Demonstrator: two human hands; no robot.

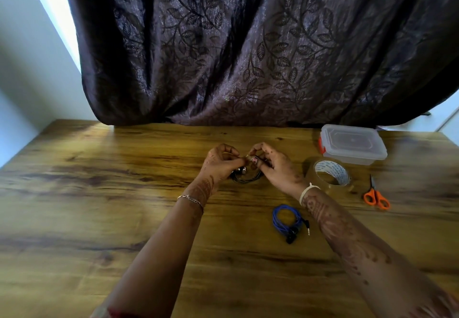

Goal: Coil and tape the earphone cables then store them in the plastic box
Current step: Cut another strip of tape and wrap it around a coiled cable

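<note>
A coiled black earphone cable (pixel 246 177) is held just above the wooden table (pixel 99 193) near its middle. My left hand (pixel 221 163) grips the coil from the left, and my right hand (pixel 273 166) pinches it from the right at the top, where a small piece of tape seems to sit between the fingertips. A blue coiled earphone cable (pixel 285 218) lies on the table nearer to me, under my right forearm. The clear plastic box (pixel 352 144), lid on with a red clasp, stands at the back right.
A roll of clear tape (pixel 330 173) stands in front of the box. Orange-handled scissors (pixel 376 196) lie right of the roll. A dark patterned curtain (pixel 248 44) hangs behind the table's far edge.
</note>
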